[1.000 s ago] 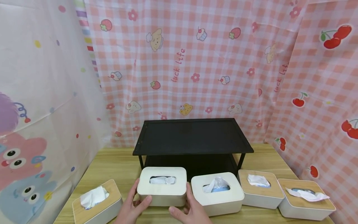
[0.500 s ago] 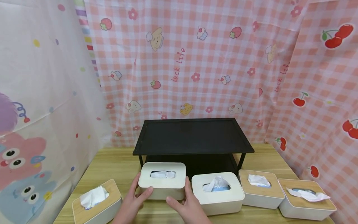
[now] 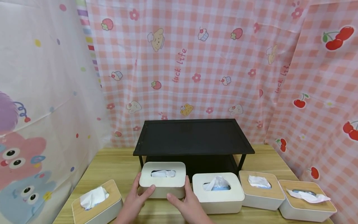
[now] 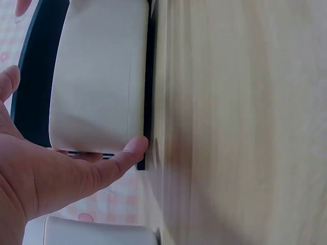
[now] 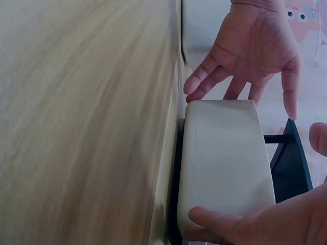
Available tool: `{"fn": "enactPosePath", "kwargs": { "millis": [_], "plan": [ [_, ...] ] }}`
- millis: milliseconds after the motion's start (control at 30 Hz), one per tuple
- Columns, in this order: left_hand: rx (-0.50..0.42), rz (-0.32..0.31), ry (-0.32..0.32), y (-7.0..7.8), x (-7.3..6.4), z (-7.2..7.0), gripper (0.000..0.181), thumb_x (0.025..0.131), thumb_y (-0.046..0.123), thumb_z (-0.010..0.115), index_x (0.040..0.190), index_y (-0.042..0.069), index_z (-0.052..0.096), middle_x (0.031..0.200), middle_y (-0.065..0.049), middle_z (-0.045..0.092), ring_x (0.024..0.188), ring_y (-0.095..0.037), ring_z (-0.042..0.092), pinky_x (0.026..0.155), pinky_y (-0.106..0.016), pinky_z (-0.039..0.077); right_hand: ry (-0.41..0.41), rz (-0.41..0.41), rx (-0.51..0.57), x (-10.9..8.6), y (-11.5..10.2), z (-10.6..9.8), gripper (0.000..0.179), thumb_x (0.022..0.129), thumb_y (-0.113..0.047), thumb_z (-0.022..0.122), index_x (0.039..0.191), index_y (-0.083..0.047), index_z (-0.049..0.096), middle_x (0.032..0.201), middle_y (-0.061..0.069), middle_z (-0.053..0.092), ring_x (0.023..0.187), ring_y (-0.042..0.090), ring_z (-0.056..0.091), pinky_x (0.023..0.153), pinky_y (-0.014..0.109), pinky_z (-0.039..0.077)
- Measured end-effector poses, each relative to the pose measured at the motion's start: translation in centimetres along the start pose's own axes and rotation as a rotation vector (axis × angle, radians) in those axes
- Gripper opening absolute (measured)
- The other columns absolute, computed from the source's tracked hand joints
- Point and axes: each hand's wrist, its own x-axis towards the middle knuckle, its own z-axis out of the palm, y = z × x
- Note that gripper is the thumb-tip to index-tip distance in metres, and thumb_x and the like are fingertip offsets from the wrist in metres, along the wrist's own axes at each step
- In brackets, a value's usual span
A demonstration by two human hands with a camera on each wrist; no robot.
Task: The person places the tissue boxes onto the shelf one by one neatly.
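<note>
A cream tissue box (image 3: 162,180) with an oval opening and a white tissue stands at the front of the black rack's lower tier, level between my two hands. My left hand (image 3: 133,199) has its fingers along the box's left end, and one finger lies near the lower corner in the left wrist view. Along the right end lie the fingers of my right hand (image 3: 189,203), seen also in the right wrist view. Both thumbs stand apart from the box in the wrist views. The black two-tier rack (image 3: 193,137) stands behind; the box covers part of its lower tier.
Right of my right hand sits another cream tissue box (image 3: 218,202). Beyond it are two wood-topped tissue boxes, a nearer one (image 3: 261,199) and a far-right one (image 3: 307,213). A wood-topped box (image 3: 96,203) lies at left on the wooden table (image 3: 112,163). Patterned curtains surround it.
Both hands have moved the cream tissue box away from me, toward the rack's lower tier, mostly in the first half second. Since then it has barely shifted. The other boxes stay put.
</note>
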Motion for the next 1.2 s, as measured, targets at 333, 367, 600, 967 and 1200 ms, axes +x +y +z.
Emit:
{"fn": "enactPosePath", "kwargs": {
  "millis": [333,367,600,967,1200],
  "plan": [
    [0.051,0.023,0.061,-0.1,0.2,0.8,0.103,0.1,0.046,0.074,0.172,0.008,0.012,0.171,-0.032,0.027,0.135,-0.047,0.059,0.099,-0.054,0.058,-0.032,-0.001,0.031,-0.2,0.4,0.0,0.118,0.101,-0.051,0.071,0.166,0.011,-0.006,0.176,0.033,0.006,0.16,0.051,0.023,0.125,0.066,0.032],
    [0.05,0.02,0.063,-0.2,0.2,0.9,0.103,0.1,0.046,0.074,0.172,0.008,0.012,0.171,-0.032,0.027,0.136,-0.048,0.058,0.097,-0.053,0.058,-0.036,-0.002,0.035,-0.2,0.5,0.0,0.119,0.101,-0.051,0.071,0.166,0.011,-0.006,0.175,0.033,0.006,0.161,0.05,0.023,0.125,0.066,0.032],
    [0.002,0.005,0.071,-0.4,0.0,1.2,0.101,0.099,0.043,0.076,0.172,0.011,0.014,0.166,-0.031,0.037,0.131,-0.04,0.061,0.076,-0.041,0.057,-0.05,0.015,0.068,-0.6,0.6,-0.1,0.122,0.1,-0.052,0.072,0.165,0.012,-0.01,0.175,0.034,0.005,0.159,0.053,0.021,0.124,0.066,0.033],
    [-0.006,0.031,0.146,-0.8,-0.6,1.9,0.096,0.099,0.037,0.078,0.167,-0.003,0.023,0.153,-0.033,0.045,0.13,-0.045,0.059,0.088,-0.045,0.061,-0.097,0.021,0.159,-0.3,2.5,0.2,0.124,0.101,-0.049,0.072,0.163,0.013,-0.016,0.172,0.038,0.0,0.156,0.061,0.014,0.123,0.066,0.032],
    [-0.026,0.006,0.166,-0.6,-0.9,2.3,0.098,0.1,0.039,0.077,0.164,-0.011,0.021,0.156,-0.04,0.037,0.134,-0.06,0.055,0.102,-0.055,0.059,-0.104,0.025,0.192,0.3,3.8,0.5,0.126,0.1,-0.051,0.073,0.164,0.006,-0.02,0.176,0.03,-0.006,0.161,0.053,0.011,0.127,0.062,0.028]
  ]
}}
